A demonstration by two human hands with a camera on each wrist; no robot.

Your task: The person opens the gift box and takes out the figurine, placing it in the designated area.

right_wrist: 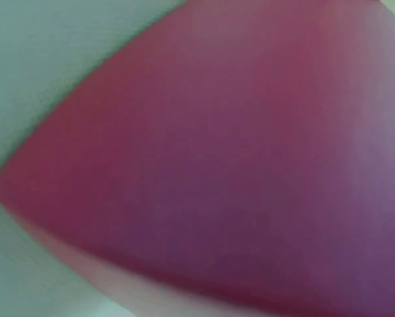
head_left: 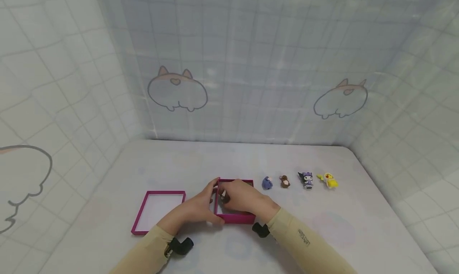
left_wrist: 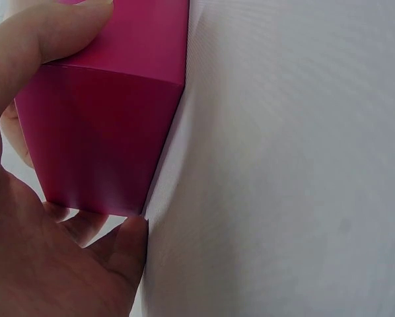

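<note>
A magenta open box (head_left: 236, 218) stands on the table between the hands. My left hand (head_left: 199, 208) grips its left end, with the thumb on the front wall and the fingers around the far side; the left wrist view shows this magenta box (left_wrist: 105, 132) close up. My right hand (head_left: 245, 196) reaches down inside the box, its fingers curled round a small dark figurine (head_left: 225, 197), mostly hidden by the fingers. Only a blurred magenta box wall (right_wrist: 217, 165) fills the right wrist view; the hand is out of sight there.
A shallow magenta-rimmed lid (head_left: 165, 192) lies left of the box. To the right, a row holds a blue figurine (head_left: 267, 182), a brown figurine (head_left: 285, 181), a purple-and-white figurine (head_left: 307, 180) and a yellow figurine (head_left: 329, 180). Grid-patterned curtains (head_left: 236, 86) surround the white table.
</note>
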